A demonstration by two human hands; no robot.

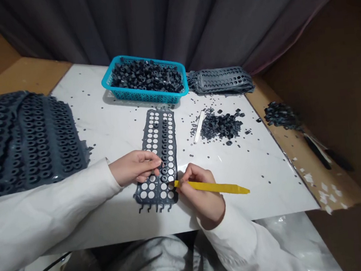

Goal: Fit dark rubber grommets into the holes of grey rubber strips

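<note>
A dark grey rubber sheet of moulded round parts (156, 184) lies before me, many of its holes showing white. My left hand (137, 167) is closed in a pinch over the sheet's middle; what its fingertips hold, if anything, is too small to make out. In my right hand (201, 189) is a yellow pen-like tool (219, 187), gripped like a pencil. Its working end points left and touches or nearly touches the sheet's lower right part. Several dark raised rings run along the middle column near my left fingertips.
A blue basket (146, 95) full of small black rubber parts stands at the back. Stacked moulded sheets (223, 80) lie to its right, larger sheets (39, 132) at left. A pile of black bits (222, 125) sits beside a white stick (199, 127). A black-handled tool (318, 152) rests on cardboard.
</note>
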